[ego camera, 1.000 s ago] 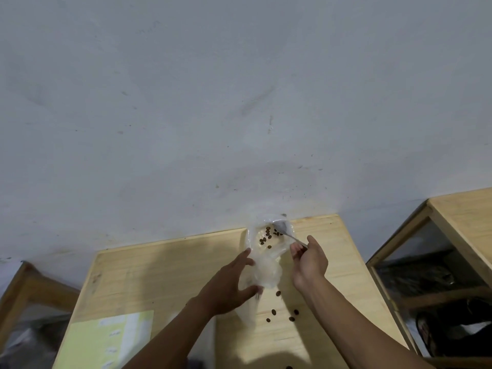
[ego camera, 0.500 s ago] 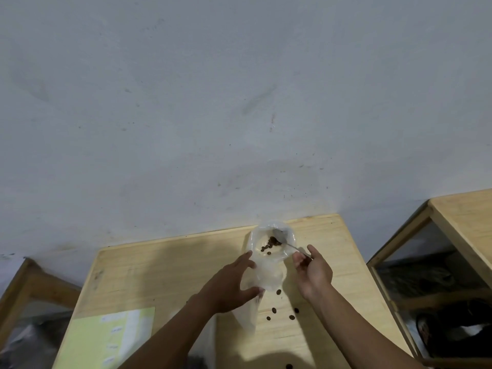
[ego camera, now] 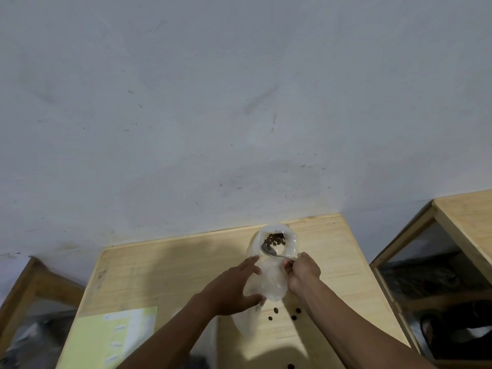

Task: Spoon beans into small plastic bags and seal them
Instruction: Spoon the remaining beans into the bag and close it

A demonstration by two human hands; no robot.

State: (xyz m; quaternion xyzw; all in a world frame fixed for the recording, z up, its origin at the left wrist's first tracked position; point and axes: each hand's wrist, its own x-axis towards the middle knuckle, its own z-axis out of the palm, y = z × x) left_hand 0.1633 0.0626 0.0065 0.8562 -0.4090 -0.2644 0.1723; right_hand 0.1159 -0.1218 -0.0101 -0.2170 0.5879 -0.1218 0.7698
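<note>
Nearest you, loose beans [ego camera: 277,311] lie on the tabletop [ego camera: 165,275], with a pale green sheet [ego camera: 111,336] at its near left. Your left hand [ego camera: 234,287] grasps the clear plastic bag [ego camera: 271,280]; your right hand [ego camera: 303,271] pinches the spoon [ego camera: 270,250]. Its bowl reaches into the bag's open mouth, beside the beans inside [ego camera: 275,239]. Beyond stands the wall [ego camera: 239,102].

No text, label, brand or number could be read anywhere in the head view. The pale green sheet [ego camera: 106,339] lying on the wooden table [ego camera: 173,265] at the lower left carried a few small dark marks that looked like printed lines, but they were too blurred and too small to make out.
</note>
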